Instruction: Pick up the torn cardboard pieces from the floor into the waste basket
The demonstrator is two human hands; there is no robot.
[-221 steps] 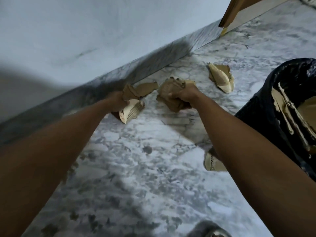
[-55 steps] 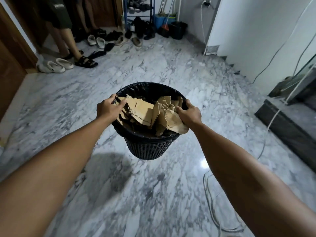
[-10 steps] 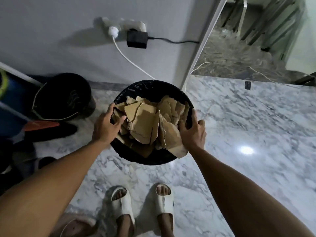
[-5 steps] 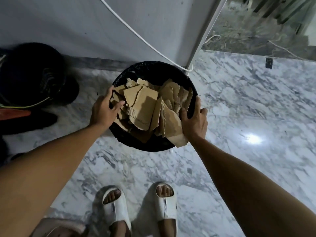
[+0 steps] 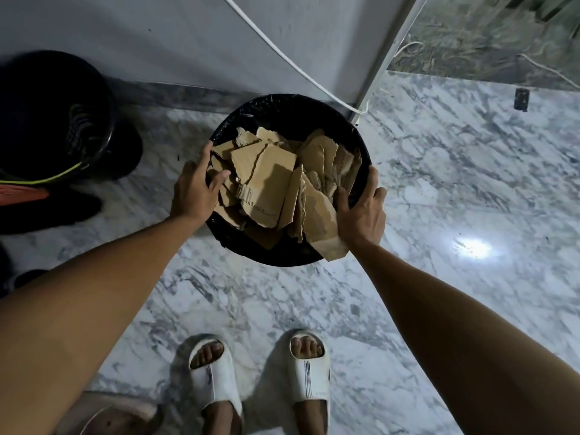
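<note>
The black waste basket (image 5: 282, 111) with a black liner is seen from above, close to the wall's base. It is heaped with several torn brown cardboard pieces (image 5: 270, 180), and one piece sticks out over the near right rim. My left hand (image 5: 194, 191) grips the basket's left rim, thumb lying on the cardboard. My right hand (image 5: 362, 211) grips the right rim, fingers curled over the edge.
A white cable (image 5: 282, 61) runs down the grey wall to the corner post behind the basket. A second dark basket (image 5: 53, 117) and an orange-edged object stand at the left. My feet in white slides (image 5: 260, 381) are on the marble floor below.
Both hands have kept their grip on the rim. The basket has come lower and closer to the wall corner over the last second, and the view has tilted further down.
</note>
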